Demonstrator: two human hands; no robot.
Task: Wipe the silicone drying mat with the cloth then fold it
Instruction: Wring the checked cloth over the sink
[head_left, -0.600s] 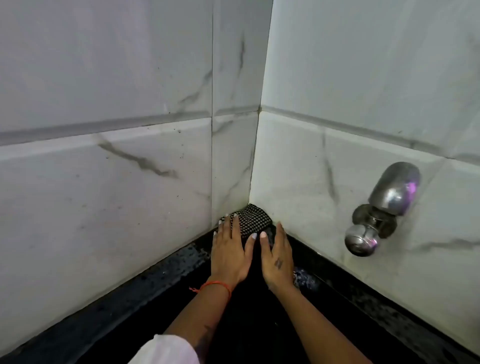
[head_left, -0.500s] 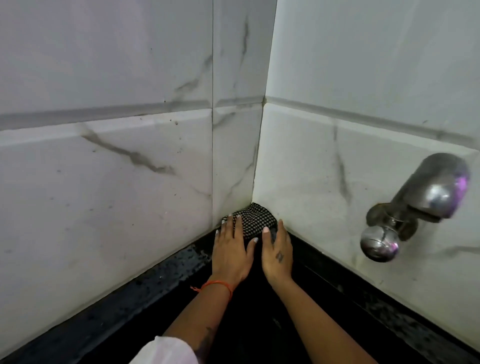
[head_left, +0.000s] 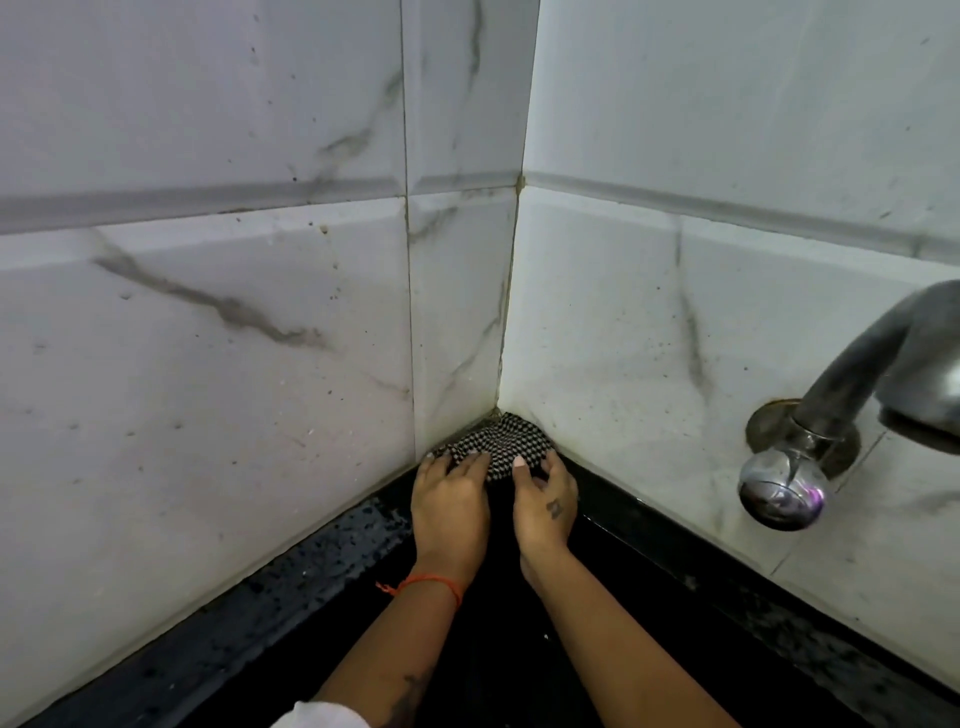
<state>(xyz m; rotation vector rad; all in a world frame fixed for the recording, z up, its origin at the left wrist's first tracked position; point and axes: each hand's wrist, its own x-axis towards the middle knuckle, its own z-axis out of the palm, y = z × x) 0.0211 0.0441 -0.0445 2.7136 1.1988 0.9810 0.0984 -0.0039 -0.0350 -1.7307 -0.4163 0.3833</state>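
Left fingers (head_left: 470, 460): we see them nearly straight and spread, lying flat on the near edge of the checked cloth (head_left: 506, 441). They press down and do not curl round it.
Right fingers (head_left: 519, 462): we see them bent a little, with the tips on the near edge of the same cloth. Whether they pinch the fabric or only touch it, we cannot tell.
Left hand (head_left: 451, 501): it lies palm down, just beside the right hand, with a dark gap between them. An orange thread band (head_left: 423, 582) goes round its wrist.
Right hand (head_left: 543, 506): it lies palm down too, and we see a small dark mark on its back.
Cloth: it is black and white in small checks, bunched into the corner where the two walls meet. It touches both walls at their foot.
Mat (head_left: 498, 639): under the hands and forearms we see a black surface, but we cannot tell its edges from the dark counter (head_left: 249, 608) round it.
Counter: it is black with pale specks, and it looks wet near the left wall.
Walls (head_left: 208, 364): they are of white tiles with grey veins.
Tap (head_left: 836, 421): it is of metal, fixed on the right wall, well apart from the hands.
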